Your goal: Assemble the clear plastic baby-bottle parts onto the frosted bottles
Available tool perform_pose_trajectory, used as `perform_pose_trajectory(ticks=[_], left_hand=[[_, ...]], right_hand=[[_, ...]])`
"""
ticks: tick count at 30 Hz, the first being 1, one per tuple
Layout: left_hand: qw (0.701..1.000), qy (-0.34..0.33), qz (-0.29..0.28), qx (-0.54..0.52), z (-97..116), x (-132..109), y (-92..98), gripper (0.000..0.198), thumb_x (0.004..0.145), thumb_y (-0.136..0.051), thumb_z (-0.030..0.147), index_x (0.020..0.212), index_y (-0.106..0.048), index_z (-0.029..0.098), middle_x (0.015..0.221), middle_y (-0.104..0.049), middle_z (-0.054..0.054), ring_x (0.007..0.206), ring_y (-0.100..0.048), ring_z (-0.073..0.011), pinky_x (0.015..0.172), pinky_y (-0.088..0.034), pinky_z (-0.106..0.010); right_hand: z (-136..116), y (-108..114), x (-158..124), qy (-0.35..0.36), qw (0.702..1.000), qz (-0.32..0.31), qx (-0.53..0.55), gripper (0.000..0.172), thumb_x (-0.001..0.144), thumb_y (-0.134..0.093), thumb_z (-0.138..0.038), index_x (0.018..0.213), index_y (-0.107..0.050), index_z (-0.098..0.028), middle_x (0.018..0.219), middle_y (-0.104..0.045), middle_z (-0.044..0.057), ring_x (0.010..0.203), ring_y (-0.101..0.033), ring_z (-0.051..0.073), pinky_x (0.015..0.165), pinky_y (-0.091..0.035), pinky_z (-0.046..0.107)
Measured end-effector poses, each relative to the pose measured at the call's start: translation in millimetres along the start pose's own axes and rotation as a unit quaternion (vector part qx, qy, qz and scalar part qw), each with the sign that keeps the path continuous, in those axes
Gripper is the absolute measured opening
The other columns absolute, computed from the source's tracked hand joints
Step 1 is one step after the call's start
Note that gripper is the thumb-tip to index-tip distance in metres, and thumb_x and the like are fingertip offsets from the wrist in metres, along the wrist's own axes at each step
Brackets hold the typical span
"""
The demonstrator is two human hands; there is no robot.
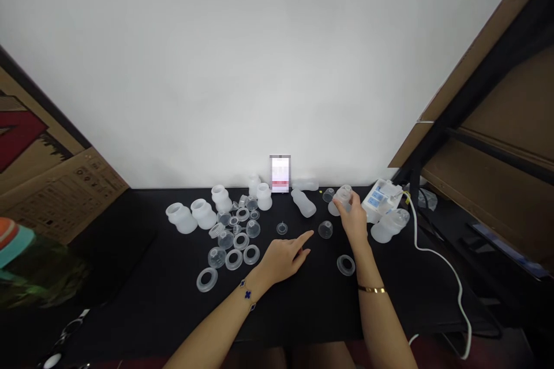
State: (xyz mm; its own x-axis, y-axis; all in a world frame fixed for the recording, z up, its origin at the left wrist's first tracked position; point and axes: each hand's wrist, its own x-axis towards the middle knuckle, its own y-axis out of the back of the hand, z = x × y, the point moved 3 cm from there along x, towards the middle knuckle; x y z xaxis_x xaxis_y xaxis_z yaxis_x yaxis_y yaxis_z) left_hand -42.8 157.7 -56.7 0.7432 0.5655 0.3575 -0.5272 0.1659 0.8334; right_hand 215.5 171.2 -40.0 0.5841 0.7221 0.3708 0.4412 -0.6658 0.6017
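Observation:
My right hand (354, 220) is closed round the upper part of a translucent baby bottle (337, 207) at the right of the black table. The palm and fingers hide part of it. My left hand (283, 259) hovers low over the middle, index finger and thumb stretched out, holding nothing. Just beyond its index fingertip sits a clear dome cap (325, 229). A small clear nipple (282, 228) lies farther back on the table. One translucent ring (345, 265) lies flat between my forearms. Behind, a frosted bottle (303, 203) rests on its side.
Several white open bottles (182, 218) stand back left, beside scattered rings (234, 259) and domes (217, 257). A phone (280, 174) leans on the wall. At right are a white box (381, 200), a capped bottle (389, 226) and a white cable (439, 256). Cardboard (97, 196) flanks the left.

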Motion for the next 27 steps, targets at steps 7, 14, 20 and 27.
perform_pose_trajectory(ticks=[7,14,20,27], left_hand=[[1.0,-0.012,0.002,0.023,0.8,0.0,-1.1,0.035,0.102,-0.047,0.034,0.131,-0.061,0.023,0.089,-0.077,-0.003,0.072,-0.072,-0.0173,0.062,-0.051,-0.024],[1.0,-0.024,0.002,0.018,0.9,-0.3,-3.6,0.03,0.102,-0.048,0.032,0.123,-0.066,0.022,0.09,-0.078,-0.003,0.076,-0.074,-0.0175,0.064,-0.052,-0.024],[1.0,-0.02,0.001,0.018,-1.8,-0.7,-5.9,0.03,0.102,-0.047,0.034,0.121,-0.068,0.023,0.092,-0.078,-0.003,0.078,-0.074,-0.0166,0.066,-0.052,-0.023],[1.0,-0.019,0.008,0.015,-3.9,-1.3,-6.8,0.03,0.101,-0.048,0.033,0.122,-0.068,0.024,0.097,-0.078,-0.003,0.08,-0.075,-0.0163,0.069,-0.053,-0.024]], right_hand=[[0.2,-1.4,0.8,0.009,1.0,-0.002,-0.009,0.085,0.083,-0.045,-0.078,0.141,-0.049,-0.015,0.123,-0.068,0.019,0.111,-0.063,0.037,0.09,-0.048,0.046],[1.4,0.0,1.4,0.023,0.999,0.014,-0.023,0.082,0.086,-0.044,-0.077,0.139,-0.05,-0.014,0.119,-0.069,0.019,0.106,-0.065,0.035,0.088,-0.049,0.044],[5.5,0.1,3.5,0.015,0.999,-0.009,-0.028,0.077,0.088,-0.044,-0.074,0.137,-0.053,-0.016,0.118,-0.07,0.018,0.108,-0.064,0.035,0.091,-0.047,0.044],[-8.9,13.2,0.1,0.062,0.996,0.053,0.047,0.064,0.101,-0.031,-0.058,0.145,-0.046,-0.013,0.133,-0.063,0.021,0.124,-0.057,0.033,0.102,-0.042,0.048]])
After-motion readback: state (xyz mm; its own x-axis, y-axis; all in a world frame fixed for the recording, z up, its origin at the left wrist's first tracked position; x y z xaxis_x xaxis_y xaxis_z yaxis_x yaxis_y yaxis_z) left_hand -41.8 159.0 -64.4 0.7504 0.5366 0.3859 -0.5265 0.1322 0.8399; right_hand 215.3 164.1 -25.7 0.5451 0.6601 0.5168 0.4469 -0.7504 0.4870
